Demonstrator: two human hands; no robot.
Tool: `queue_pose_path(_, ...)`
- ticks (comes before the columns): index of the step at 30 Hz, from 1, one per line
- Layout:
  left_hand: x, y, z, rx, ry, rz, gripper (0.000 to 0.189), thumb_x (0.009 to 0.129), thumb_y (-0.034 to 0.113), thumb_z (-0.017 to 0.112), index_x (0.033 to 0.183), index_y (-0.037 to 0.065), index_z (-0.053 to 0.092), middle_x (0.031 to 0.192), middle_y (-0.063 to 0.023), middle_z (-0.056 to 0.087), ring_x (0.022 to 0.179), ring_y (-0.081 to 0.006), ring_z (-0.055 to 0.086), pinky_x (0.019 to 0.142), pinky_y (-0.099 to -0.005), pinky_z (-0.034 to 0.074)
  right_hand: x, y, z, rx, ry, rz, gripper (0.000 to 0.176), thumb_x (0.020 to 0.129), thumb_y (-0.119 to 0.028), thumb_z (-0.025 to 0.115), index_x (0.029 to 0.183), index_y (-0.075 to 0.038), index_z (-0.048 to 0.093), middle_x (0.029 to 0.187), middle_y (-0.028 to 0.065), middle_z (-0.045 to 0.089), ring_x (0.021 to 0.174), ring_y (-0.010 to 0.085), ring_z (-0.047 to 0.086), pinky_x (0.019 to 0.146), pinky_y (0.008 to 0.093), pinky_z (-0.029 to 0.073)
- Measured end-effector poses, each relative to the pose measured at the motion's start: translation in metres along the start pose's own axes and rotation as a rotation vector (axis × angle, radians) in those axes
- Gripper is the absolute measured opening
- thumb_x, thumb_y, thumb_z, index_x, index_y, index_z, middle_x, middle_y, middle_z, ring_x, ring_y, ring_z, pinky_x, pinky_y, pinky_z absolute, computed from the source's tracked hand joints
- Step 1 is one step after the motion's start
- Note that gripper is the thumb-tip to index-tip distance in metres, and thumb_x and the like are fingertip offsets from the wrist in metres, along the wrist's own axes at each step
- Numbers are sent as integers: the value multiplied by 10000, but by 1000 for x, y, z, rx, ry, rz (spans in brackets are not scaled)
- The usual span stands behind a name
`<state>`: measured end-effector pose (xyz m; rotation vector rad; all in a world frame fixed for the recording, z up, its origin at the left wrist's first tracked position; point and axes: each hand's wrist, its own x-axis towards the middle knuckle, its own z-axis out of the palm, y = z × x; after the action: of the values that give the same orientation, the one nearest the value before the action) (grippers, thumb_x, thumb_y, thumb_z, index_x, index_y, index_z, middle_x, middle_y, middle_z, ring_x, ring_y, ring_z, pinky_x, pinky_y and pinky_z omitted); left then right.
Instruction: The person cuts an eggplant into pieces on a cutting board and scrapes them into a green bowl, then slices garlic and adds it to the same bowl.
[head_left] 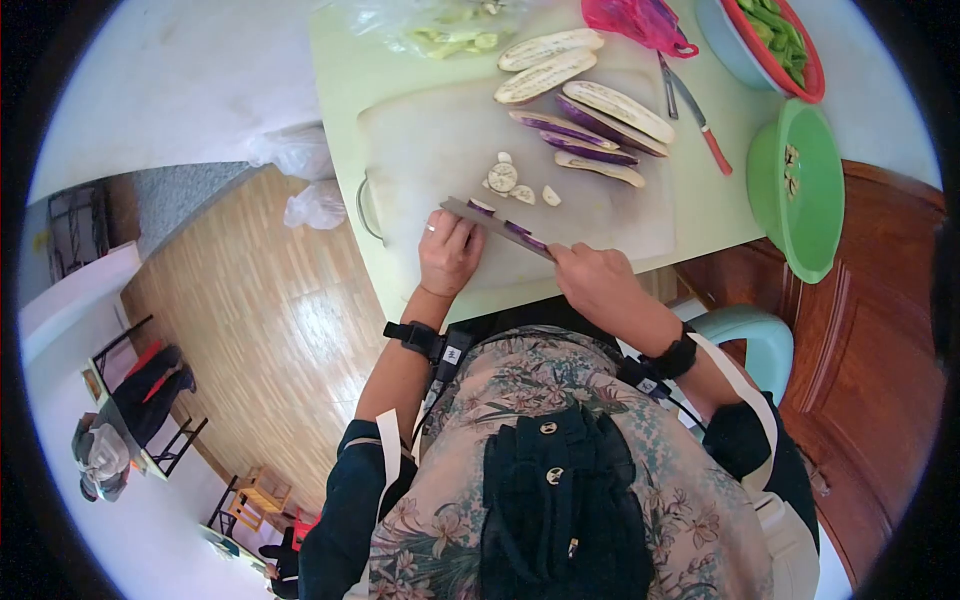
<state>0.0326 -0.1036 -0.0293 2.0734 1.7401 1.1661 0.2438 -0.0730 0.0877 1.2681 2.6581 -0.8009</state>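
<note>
A kitchen knife (500,228) lies slantwise low over the white cutting board (420,140), its handle wrapped in my closed right hand (600,285). My left hand (450,255) is curled beside the tip end of the blade, fingers bent inward; what they hold is hidden. Purple-skinned eggplant pieces (482,207) show along the blade. Just beyond are several cut eggplant slices (503,178) with pale flesh. Farther up the board rest several lengthwise eggplant halves (545,77), some cut face up, others showing purple skin (575,130).
A red-handled knife (708,140) lies right of the board. A green basin (800,200) with a few pieces inside stands at the table's right edge, below a red-rimmed bowl (812,60) of green vegetables. Plastic bags (430,25) sit at the back. A stool (750,335) is near my right arm.
</note>
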Motion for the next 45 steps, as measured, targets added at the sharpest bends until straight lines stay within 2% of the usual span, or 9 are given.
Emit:
queue_pose_path(4,-2,-2,1,0,6,0,220,645,-26,707,843,21,623,875,-104,586,783,-287,572,680,-367,491,32,-1,30,-65,30,-13,154,829,-98,535,953,-21,583,667,121,591,574,318,618,534,420,503)
queue_pose_path(7,-1,0,1,10,18,-4,230,655,-25,707,866,21,624,898,-100,592,792,-284,571,692,-364,492,50,-5,38,-115,49,-30,149,829,-104,522,934,-25,592,696,138,614,597,322,635,544,429,512)
queue_pose_path(9,-1,0,-1,5,26,3,234,663,-25,706,877,21,623,905,-98,592,800,-280,571,700,-361,491,56,-8,38,7,60,60,131,799,-95,515,874,-6,576,713,182,628,631,365,637,572,457,513)
queue_pose_path(15,0,3,-3,12,57,20,248,676,-21,702,906,21,621,914,-95,588,818,-269,566,719,-354,485,35,7,26,67,141,54,130,829,-139,519,863,-32,585,698,159,623,608,354,632,564,452,513)
queue_pose_path(25,-6,0,-3,40,23,6,220,659,-13,707,862,8,625,853,-102,562,793,-282,562,699,-358,491,-5,1,9,-38,31,10,142,828,-124,533,926,-24,554,662,145,594,585,324,631,529,418,513)
queue_pose_path(28,-5,1,-3,27,30,2,224,653,-16,707,861,8,628,841,-98,558,789,-281,561,700,-360,493,-3,1,14,-93,-4,34,216,839,-138,558,1025,-35,593,697,126,608,582,303,614,524,407,495)
queue_pose_path(37,-3,4,-7,4,72,-1,215,667,-11,701,871,4,635,887,-88,586,790,-259,570,697,-346,494,45,-2,41,-136,16,-50,160,835,-136,532,931,-22,588,700,147,619,605,304,628,532,425,503)
queue_pose_path(40,-2,3,-7,-57,102,5,182,685,-3,703,849,10,626,876,-110,587,773,-286,576,669,-359,494,53,-2,45,-147,34,-25,152,835,-153,531,883,-22,591,721,167,625,632,331,628,561,446,500)
queue_pose_path(45,-8,0,-10,-67,101,4,195,706,-5,697,889,-4,632,933,-120,604,809,-277,590,683,-347,501,49,9,33,43,114,68,163,840,-171,538,848,-18,594,747,195,611,664,387,600,609,466,476)
